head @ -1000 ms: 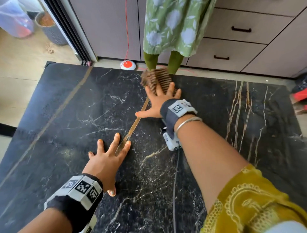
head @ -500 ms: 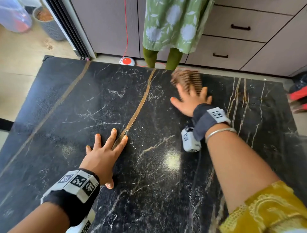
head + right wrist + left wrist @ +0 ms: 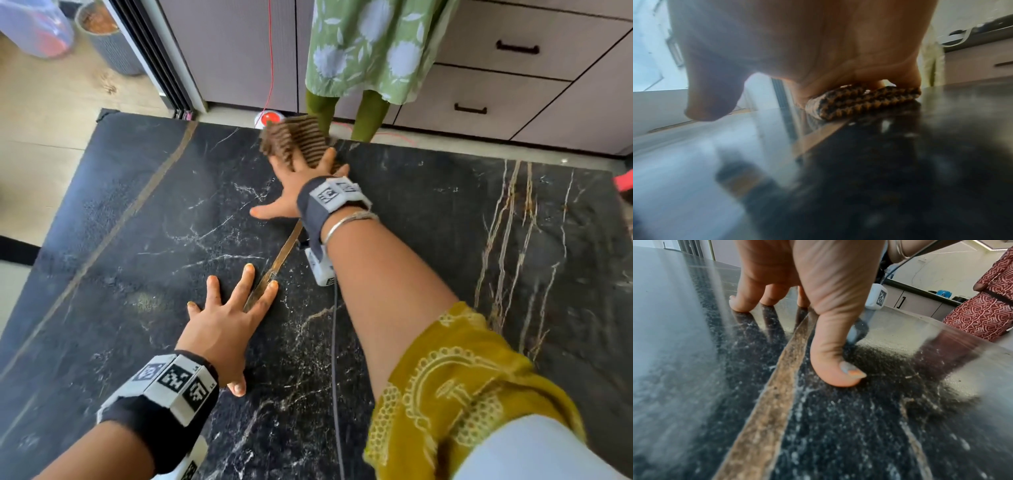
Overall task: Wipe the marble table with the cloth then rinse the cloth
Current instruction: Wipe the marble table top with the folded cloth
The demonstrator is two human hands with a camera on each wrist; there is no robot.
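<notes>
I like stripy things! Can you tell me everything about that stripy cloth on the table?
The cloth is brown with dark stripes and looks knitted or ribbed. It lies folded or bunched on the far edge of the black marble table, poking slightly past the edge. The right hand presses it flat with straight fingers spread on top. Nothing else touches it.

A folded brown-and-tan striped cloth (image 3: 294, 142) lies flat at the far edge of the black marble desk (image 3: 428, 222), which is glossy, veined white and crossed by tan streaks.
</notes>
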